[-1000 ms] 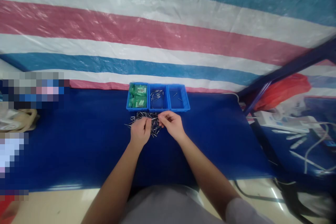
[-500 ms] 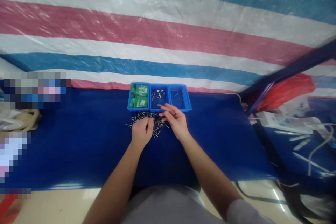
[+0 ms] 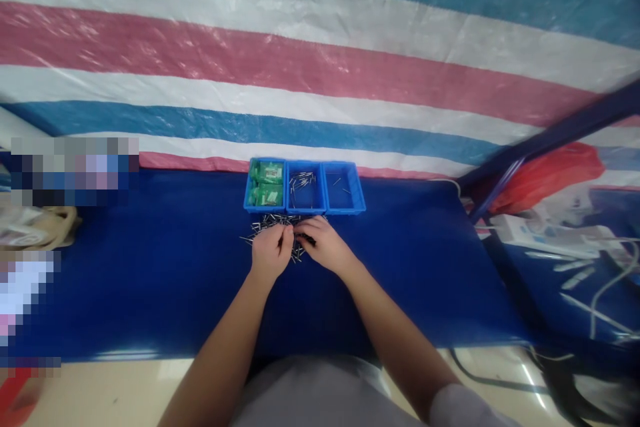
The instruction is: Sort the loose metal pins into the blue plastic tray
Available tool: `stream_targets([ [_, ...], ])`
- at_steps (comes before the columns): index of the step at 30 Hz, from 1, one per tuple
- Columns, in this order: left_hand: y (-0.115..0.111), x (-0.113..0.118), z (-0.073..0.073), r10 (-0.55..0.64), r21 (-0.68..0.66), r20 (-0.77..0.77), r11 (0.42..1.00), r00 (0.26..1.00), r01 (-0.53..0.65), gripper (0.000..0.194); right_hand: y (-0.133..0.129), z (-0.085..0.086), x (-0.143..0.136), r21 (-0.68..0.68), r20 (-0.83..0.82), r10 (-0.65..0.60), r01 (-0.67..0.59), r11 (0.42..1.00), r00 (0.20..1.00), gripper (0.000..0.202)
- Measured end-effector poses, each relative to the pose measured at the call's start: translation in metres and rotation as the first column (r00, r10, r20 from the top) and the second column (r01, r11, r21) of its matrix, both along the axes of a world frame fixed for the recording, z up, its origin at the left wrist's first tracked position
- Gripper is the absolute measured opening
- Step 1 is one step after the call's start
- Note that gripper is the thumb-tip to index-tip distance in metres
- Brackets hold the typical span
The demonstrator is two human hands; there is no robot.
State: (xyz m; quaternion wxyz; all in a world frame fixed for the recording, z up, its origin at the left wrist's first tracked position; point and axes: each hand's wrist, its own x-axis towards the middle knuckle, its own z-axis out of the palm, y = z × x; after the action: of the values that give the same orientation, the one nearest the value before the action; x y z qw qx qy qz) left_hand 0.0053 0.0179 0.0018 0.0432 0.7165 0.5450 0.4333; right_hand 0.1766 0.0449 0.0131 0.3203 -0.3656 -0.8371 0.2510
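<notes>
My left hand (image 3: 271, 248) is closed above a pile of thin dark metal pins (image 3: 273, 220), its thumb pressed against the fingers; what it holds is hidden. Beside it my right hand (image 3: 323, 243) curls inward, thumb and fingers together, the fingertips meeting the left hand's thumb side. Any small part between them is too small to make out. Behind the pile stands a blue three-part bin (image 3: 306, 212). Green packets (image 3: 269, 195) lie in its left compartment, several pins (image 3: 303, 179) in the middle one, and a few thin pieces (image 3: 337, 181) in the right one.
A dark blue table (image 3: 165, 267) carries the bin. Behind it hangs a striped tarpaulin (image 3: 320, 67). To the right are a metal post (image 3: 500, 187), a red plastic bag (image 3: 550, 173), a white power strip (image 3: 545, 233) and cables. A tan basket (image 3: 57, 230) stands at left.
My right hand has moved down and left from the bin's front edge to the left hand, its fingers closing. The left hand has stayed almost still.
</notes>
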Motion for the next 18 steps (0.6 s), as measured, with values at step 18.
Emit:
stream_targets([
  [18, -0.0015, 0.0017, 0.0016, 0.021, -0.048, 0.057, 0.999, 0.998, -0.018, 0.020, -0.0092, 0.0073, -0.0066, -0.017, -0.174, -0.124, 0.123, 0.992, 0.977, 0.023],
])
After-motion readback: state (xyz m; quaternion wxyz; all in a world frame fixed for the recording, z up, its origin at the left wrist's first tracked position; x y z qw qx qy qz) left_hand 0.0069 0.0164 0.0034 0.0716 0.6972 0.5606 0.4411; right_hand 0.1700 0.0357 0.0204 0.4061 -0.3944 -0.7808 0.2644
